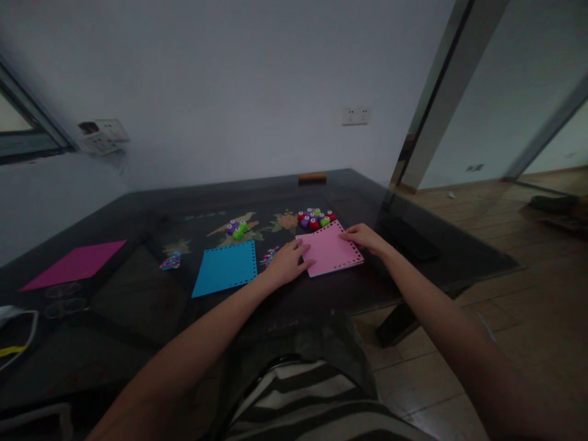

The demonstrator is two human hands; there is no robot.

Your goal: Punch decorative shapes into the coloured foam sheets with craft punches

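A pink sheet of paper [327,249] with punched holes along its edges lies near the front of the dark table, with a paler layer showing beneath its front edge. My left hand [288,263] holds its left edge, thumb and fingers resting on the paper. At the right edge, the fingers of my right hand [365,237] are closed on the sheet. A blue punched sheet [226,266] lies left of my left hand. Partly hidden behind that hand is a small pile of pink, blue and white bits [270,254].
Red, purple and green round pieces [313,218] sit behind the pink sheet, and a smaller purple-green group [237,228] behind the blue one. A magenta sheet [76,264], another small pile [171,261], a dark flat object [408,239] and a brown block [312,178] lie on the table [151,214].
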